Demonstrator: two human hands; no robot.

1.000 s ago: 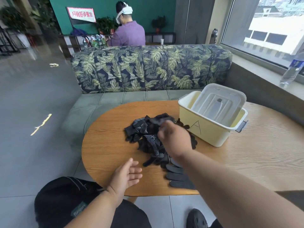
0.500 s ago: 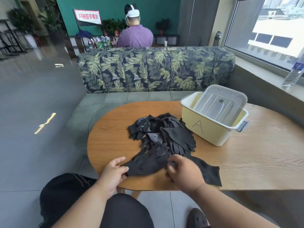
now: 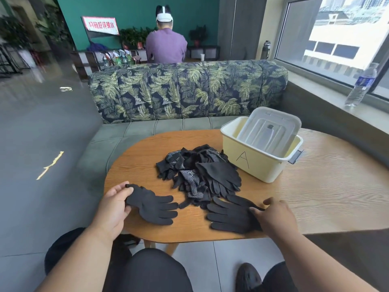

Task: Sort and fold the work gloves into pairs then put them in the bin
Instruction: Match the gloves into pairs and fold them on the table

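My left hand (image 3: 112,209) has its fingers (image 3: 121,189) pinching the cuff of one glove (image 3: 152,205); my right hand (image 3: 273,218) rests with fingers (image 3: 255,211) fairly straight on a second glove (image 3: 229,216). Both lie flat on the desk (image 3: 315,197), apart. I judge them light, limp knit, likely to flop, so the cuff is the best hold. I count two separated; the pile (image 3: 200,171) behind is too tangled to count. One bin (image 3: 256,163), a lid (image 3: 269,131) propped inside.

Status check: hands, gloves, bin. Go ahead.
Left hand pinches cuff of one plain glove. Right hand rests on second plain glove. Both flat, apart, unfolded. Glove pile unsorted. Lid sits inside bin.
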